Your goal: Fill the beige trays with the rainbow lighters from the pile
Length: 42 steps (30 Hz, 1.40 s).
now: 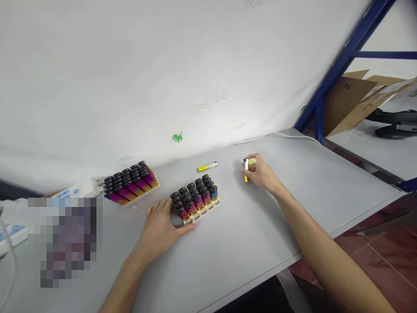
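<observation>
Yellow lighter (246, 177) upright in the closed right hand (259, 172), metal cap uppermost, just above the tabletop (247, 248). Probably light, stiff and smooth, so a little slippery: safest hold around the plastic body, clear of the cap. Nearby, a second yellow lighter (207, 167) lying flat. Left hand (159, 230) open and relaxed, grasping nothing, resting against the near edge of a cream tray (208, 209) of upright black-topped lighters (195, 195). Farther left, another cream tray (154, 184), also packed with lighters. Beyond, a white cable (276, 134) along the wall, a blue steel upright (339, 74) and cardboard (348, 102).
</observation>
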{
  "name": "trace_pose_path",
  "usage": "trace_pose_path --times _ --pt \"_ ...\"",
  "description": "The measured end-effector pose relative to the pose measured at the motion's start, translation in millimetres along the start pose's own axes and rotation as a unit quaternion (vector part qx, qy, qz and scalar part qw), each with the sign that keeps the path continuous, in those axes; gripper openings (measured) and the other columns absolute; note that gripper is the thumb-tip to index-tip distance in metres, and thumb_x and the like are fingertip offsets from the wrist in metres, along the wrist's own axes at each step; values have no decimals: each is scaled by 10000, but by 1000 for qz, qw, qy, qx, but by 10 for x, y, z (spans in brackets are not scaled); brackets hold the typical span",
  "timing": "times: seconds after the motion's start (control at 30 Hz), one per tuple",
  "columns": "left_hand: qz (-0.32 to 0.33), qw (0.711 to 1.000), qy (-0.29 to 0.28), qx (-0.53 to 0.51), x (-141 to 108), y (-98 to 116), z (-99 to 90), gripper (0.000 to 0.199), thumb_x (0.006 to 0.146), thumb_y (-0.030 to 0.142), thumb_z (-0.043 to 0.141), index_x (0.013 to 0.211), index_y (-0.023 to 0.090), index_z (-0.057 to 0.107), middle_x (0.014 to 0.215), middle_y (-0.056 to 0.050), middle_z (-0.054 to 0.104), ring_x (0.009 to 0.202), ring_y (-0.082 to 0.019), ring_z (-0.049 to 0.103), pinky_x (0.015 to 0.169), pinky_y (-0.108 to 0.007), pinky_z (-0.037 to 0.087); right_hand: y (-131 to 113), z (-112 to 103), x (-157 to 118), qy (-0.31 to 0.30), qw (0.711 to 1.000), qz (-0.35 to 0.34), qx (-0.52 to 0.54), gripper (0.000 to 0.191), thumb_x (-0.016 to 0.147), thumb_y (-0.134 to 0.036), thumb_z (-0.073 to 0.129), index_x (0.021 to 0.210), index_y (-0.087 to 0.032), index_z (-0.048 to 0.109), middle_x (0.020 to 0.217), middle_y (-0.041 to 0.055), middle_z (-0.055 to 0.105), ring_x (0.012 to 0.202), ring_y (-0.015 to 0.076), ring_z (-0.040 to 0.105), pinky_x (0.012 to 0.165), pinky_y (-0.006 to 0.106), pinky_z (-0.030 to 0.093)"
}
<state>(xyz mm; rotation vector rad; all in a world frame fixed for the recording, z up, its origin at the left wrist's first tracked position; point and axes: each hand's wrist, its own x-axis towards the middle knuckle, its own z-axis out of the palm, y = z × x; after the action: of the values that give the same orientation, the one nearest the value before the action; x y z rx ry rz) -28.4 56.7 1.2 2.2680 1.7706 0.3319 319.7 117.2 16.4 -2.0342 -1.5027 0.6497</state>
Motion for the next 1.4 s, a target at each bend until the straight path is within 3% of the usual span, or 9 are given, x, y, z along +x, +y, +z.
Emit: trace_pose_path --times 0.2,0.3,0.43,0.53,0.6,0.7,0.9,1.17,1.4 --pt "7 1000 9 -4 -14 -4 6 601 718 622 728 1150 239 560 1152 -72 632 1169 -353 530 1018 -483 350 -215 307 -187 -118 947 -178 242 405 970 -348 435 1354 -222 405 984 20 642 732 141 575 741 307 471" --pt "3 1000 7 -21 -15 9 8 596 722 607 726 1155 234 559 1152 -76 627 1162 -347 535 1009 -470 361 -294 391 -277 -150 915 -175 332 329 996 -385 354 1262 -237 478 882 -9 568 591 120 480 569 278 440" --pt "5 1000 0 -22 -12 18 2 567 725 588 731 1137 237 561 1142 -71 628 1161 -343 532 1014 -472 350 -345 394 -336 -191 867 -137 440 273 978 -430 398 1170 -275 514 678 -65 412 481 105 286 429 223 263" --pt "7 1000 -6 -16 -16 18 -3 573 740 607 716 1145 236 551 1166 -74 621 1178 -345 521 1025 -482 335 -348 392 -333 -199 848 -96 481 351 968 -513 404 827 -222 541 569 -80 262 473 93 167 443 228 163" --pt "10 1000 -7 -11 -22 21 -8 566 753 603 708 1151 236 545 1179 -76 616 1184 -344 516 1028 -483 331 -354 397 -326 -187 849 -60 491 497 959 -560 383 607 -211 417 523 -78 198 471 87 119 448 241 121" --pt "12 1000 -11 -7 -29 34 -19 564 757 591 713 1155 230 542 1172 -83 615 1180 -344 514 1025 -482 338 -384 402 -332 -163 855 -10 492 539 956 -511 358 503 -221 310 473 -70 159 456 88 89 441 256 87" --pt "13 1000 -10 -14 -23 44 -23 564 755 622 705 1131 231 552 1145 -86 619 1159 -351 521 1021 -496 349 -408 436 -352 -150 863 -2 483 482 934 -438 348 499 -233 306 474 -62 165 445 96 92 438 264 89" --pt "17 1000 -1 -23 -29 51 -28 577 743 606 726 1158 238 566 1144 -79 628 1166 -353 526 1015 -484 358 -350 468 -312 -157 867 -12 473 604 926 -663 361 510 -233 285 482 -70 161 438 89 92 444 266 86" --pt "22 1000 -4 -13 -28 66 -35 587 759 582 728 1187 216 561 1160 -96 626 1158 -354 524 1013 -489 359 -356 493 -318 -138 873 -4 467 517 948 -495 364 503 -242 285 468 -65 170 420 95 110 423 268 107"
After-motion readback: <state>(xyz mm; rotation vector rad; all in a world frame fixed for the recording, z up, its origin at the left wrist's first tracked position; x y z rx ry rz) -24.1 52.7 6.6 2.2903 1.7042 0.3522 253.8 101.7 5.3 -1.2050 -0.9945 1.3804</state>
